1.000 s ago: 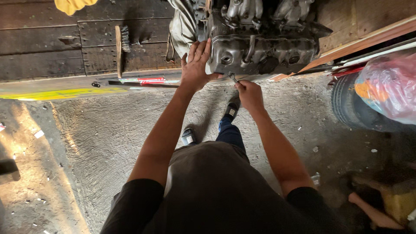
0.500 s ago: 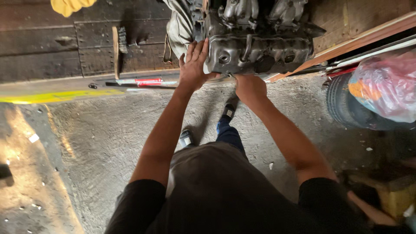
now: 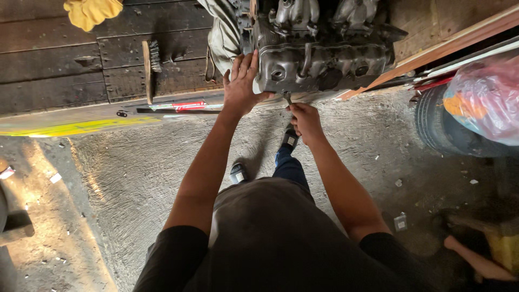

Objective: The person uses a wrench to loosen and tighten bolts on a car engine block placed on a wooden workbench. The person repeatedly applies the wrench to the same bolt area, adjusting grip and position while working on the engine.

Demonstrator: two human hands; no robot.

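1. Right now the right hand [image 3: 306, 120] is fisted around a thin metal tool [image 3: 287, 99], fingers pressed together on its shank; the tool tip goes up under the lower edge of the engine block [image 3: 319, 59].
2. Just left of that grip, the left hand [image 3: 241, 86] lies flat on the block's end face, fingers spread, holding nothing, bracing the casting.
3. Step in hand, as I read it: working a fastener or seam on the block's underside. Can't tell which, the tip is hidden.
4. Next move calls for steady force along the tool with the left hand keeping the block from rocking.
5. Further left of the grip: a wire brush [image 3: 149, 67] on the dark boards, and a red-handled tool [image 3: 186, 105] along the ledge.
6. Well to the right: a tyre [image 3: 440, 127] with a pink plastic bag [image 3: 484, 97] on it.
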